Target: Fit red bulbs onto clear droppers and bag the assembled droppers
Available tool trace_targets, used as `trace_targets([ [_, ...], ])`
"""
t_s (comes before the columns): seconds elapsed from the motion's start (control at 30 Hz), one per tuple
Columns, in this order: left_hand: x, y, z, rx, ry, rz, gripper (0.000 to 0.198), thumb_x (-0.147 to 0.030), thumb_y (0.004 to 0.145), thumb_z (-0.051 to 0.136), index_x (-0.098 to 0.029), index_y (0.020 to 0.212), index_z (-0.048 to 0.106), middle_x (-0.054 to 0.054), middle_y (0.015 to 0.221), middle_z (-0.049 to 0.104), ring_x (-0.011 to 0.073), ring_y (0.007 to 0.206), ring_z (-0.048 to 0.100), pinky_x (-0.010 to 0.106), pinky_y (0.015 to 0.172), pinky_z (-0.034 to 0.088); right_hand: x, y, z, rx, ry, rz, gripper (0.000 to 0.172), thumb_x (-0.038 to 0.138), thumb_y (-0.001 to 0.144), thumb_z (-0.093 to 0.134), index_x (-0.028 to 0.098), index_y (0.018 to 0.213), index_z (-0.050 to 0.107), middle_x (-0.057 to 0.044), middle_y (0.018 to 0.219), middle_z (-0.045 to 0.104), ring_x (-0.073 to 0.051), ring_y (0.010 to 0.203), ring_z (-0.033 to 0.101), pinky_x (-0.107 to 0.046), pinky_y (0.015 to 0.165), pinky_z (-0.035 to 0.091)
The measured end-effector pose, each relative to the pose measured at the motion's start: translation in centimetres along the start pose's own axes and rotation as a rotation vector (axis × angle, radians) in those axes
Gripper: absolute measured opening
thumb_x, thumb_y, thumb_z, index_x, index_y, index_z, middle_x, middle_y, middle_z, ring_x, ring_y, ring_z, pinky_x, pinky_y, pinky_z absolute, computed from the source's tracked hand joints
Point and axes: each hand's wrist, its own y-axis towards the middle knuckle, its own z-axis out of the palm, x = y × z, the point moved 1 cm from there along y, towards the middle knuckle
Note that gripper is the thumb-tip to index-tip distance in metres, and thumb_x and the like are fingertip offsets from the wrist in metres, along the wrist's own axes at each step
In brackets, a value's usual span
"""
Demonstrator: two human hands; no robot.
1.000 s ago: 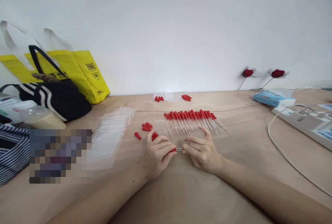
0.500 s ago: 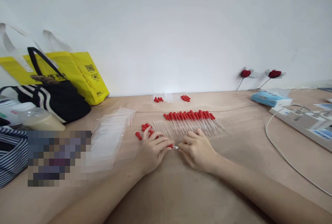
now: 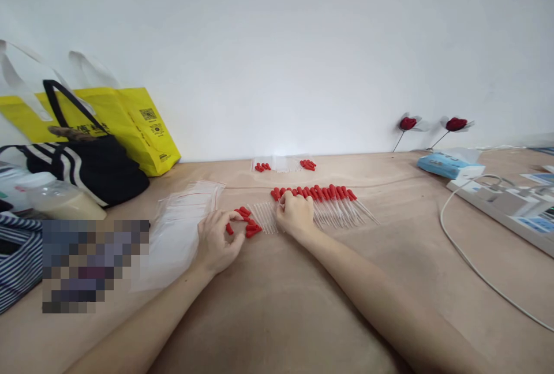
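My left hand (image 3: 219, 241) has its thumb and fingers apart around a loose red rubber bulb (image 3: 229, 228). More red bulbs (image 3: 252, 228) lie just right of it. Bare thin clear tubes (image 3: 263, 216) are lined up side by side between my hands. My right hand (image 3: 296, 212) is closed at the left end of a row of droppers (image 3: 337, 206), clear tubes capped with red bulbs. Its curled fingers cover part of the row and the tube ends, and what they pinch is hidden.
Clear zip bags (image 3: 177, 229) lie left of my left hand. Bags with red bulbs (image 3: 279, 163) sit by the wall. At left stand a yellow bag (image 3: 147, 131), a black bag (image 3: 95, 172) and a bottle (image 3: 64, 198). A tissue pack (image 3: 450, 165), power strip (image 3: 497, 206) and cable (image 3: 459, 258) are at right.
My hands were together over a dropper and have separated. My left hand has moved left and spread around a loose bulb; my right hand has moved up and left to the row.
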Motion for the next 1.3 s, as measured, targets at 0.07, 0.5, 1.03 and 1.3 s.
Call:
trace_targets([
  [0.07, 0.2, 0.1, 0.0, 0.027, 0.02, -0.009, 0.022, -0.016, 0.063, 0.046, -0.022, 0.082, 0.057, 0.003, 0.087, 0.061, 0.0233, 0.085, 0.053, 0.041, 0.079, 0.034, 0.3, 0.2, 0.2, 0.0, -0.023, 0.0, 0.016, 0.023, 0.076, 0.046, 0.015, 0.084, 0.058, -0.01, 0.074, 0.065, -0.022, 0.075, 0.058, -0.035, 0.07, 0.028],
  [0.5, 2.8, 0.7, -0.2, 0.222, -0.051, -0.119, 0.028, -0.015, 0.06, 0.04, -0.018, 0.076, 0.062, 0.001, 0.078, 0.057, 0.0141, 0.063, 0.052, 0.026, 0.062, 0.044, 0.2, 0.1, 0.2, 0.06, -0.049, -0.003, 0.022, 0.029, 0.08, 0.042, 0.017, 0.083, 0.059, -0.008, 0.085, 0.065, -0.019, 0.077, 0.057, -0.035, 0.073, 0.023],
  [1.03, 2.3, 0.7, 0.1, 0.008, -0.013, 0.06, 0.016, -0.024, 0.074, 0.046, -0.019, 0.081, 0.059, 0.004, 0.081, 0.065, 0.0186, 0.077, 0.059, 0.031, 0.072, 0.046, 1.5, -0.2, -0.5, 0.254, -0.071, 0.033, 0.026, 0.03, 0.073, 0.048, 0.013, 0.076, 0.066, -0.014, 0.078, 0.067, -0.022, 0.072, 0.06, -0.037, 0.077, 0.026],
  [1.3, 0.9, 0.2, 0.1, -0.06, -0.054, 0.118, 0.021, -0.028, 0.076, 0.052, -0.019, 0.094, 0.057, 0.002, 0.082, 0.065, 0.0172, 0.078, 0.059, 0.031, 0.074, 0.045, 1.6, -0.7, -0.9, 0.254, 0.02, 0.049, 0.024, 0.031, 0.074, 0.047, 0.016, 0.067, 0.065, -0.009, 0.072, 0.067, -0.021, 0.072, 0.06, -0.038, 0.079, 0.028],
])
